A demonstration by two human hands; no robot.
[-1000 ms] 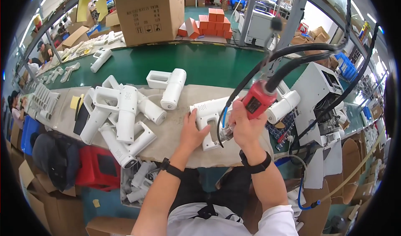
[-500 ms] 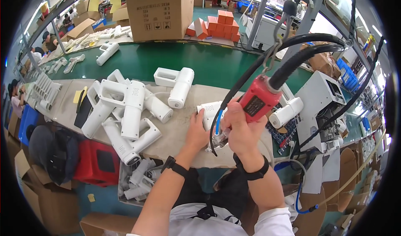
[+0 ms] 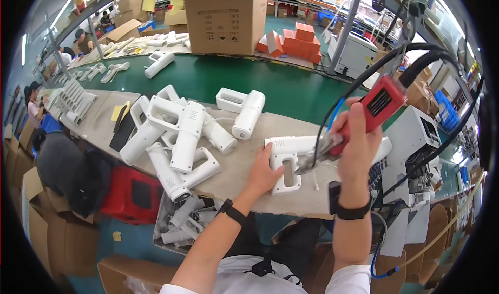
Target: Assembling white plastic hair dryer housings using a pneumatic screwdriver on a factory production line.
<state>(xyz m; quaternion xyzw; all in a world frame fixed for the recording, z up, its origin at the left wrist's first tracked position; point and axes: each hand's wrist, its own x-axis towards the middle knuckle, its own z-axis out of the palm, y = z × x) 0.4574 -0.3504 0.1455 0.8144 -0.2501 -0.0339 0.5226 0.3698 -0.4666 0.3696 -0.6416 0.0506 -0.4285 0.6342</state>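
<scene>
On the beige mat (image 3: 236, 182) in front of me lies a white plastic device housing (image 3: 285, 146) with a tubular body and a loop handle. My left hand (image 3: 264, 172) grips its left end, thumb by the handle. In my right hand (image 3: 358, 138) is a red power screwdriver (image 3: 383, 105), tilted, its metal tip above the housing's right part. Black cables and a thin blue hose run from the tool, which hangs from overhead. The tip hides some of the housing, so contact there cannot be told.
Several similar white housings (image 3: 188, 138) are heaped at the left, and another (image 3: 248, 114) lies behind. Beyond runs a green belt (image 3: 208, 81) with a cardboard box (image 3: 223, 21) and orange boxes (image 3: 299, 43) past it. A white machine (image 3: 408, 143) stands at right.
The red screwdriver has moved to the right and tilted away, uncovering the housing's handle. My left hand stays at the housing's left end. The whole view has shifted slightly.
</scene>
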